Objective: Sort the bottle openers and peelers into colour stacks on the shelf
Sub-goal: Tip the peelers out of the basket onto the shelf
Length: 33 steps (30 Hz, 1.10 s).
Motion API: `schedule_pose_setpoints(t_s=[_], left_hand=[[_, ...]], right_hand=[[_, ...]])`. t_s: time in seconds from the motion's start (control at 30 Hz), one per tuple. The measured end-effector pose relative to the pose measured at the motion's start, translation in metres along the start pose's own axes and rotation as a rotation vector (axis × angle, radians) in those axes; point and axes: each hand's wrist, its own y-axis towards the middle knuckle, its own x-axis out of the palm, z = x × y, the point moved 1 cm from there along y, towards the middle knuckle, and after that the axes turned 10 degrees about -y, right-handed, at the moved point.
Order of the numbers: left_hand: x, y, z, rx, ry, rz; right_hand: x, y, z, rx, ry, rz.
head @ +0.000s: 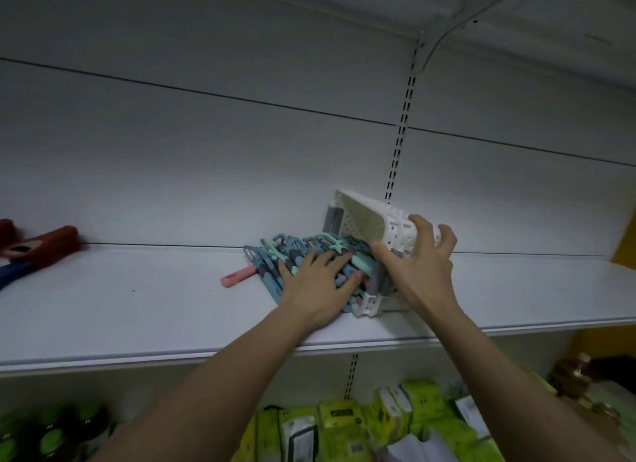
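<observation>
Head view: your right hand (418,267) has its grip clamped on a white perforated basket (373,225), tipped on its side on the white shelf (137,306). Your left hand (318,282) lies flat, fingers spread, on the spilled pile of teal, blue and grey peelers and openers (292,251). One pink handle (238,277) juts out left.

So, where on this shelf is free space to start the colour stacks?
Bare shelf lies between the red tools at far left and the pink handle, and also right of the tipped white basket. The middle is crowded: spilled pile, left hand, right hand.
</observation>
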Motion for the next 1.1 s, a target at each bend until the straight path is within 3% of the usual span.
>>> schedule_pose_setpoints(t_s=[0.17,0.33,0.5,0.57,0.67,0.73,1.1], left_hand=[[-0.023,-0.009,-0.029,0.016,-0.002,-0.030],[-0.047,-0.022,-0.060,-0.031,0.032,0.071],[-0.060,-0.003,-0.046,0.187,0.015,0.146],[-0.060,0.016,-0.029,0.258,0.005,0.076],[-0.048,0.033,-0.012,0.245,0.027,-0.235],[-0.035,0.037,-0.013,0.271,0.112,-0.322],[-0.068,0.013,-0.074,0.359,0.093,-0.175]], right_hand=[[0.015,-0.018,-0.035,-0.057,-0.006,0.044],[0.036,-0.022,-0.061,-0.063,0.035,-0.027],[0.039,-0.015,-0.046,-0.121,0.021,-0.013],[0.042,-0.014,-0.045,-0.122,0.031,0.005],[0.046,-0.014,-0.044,-0.127,0.040,0.041],[0.048,-0.012,-0.041,-0.132,0.049,0.043],[0.046,-0.008,-0.033,-0.148,0.058,0.043]])
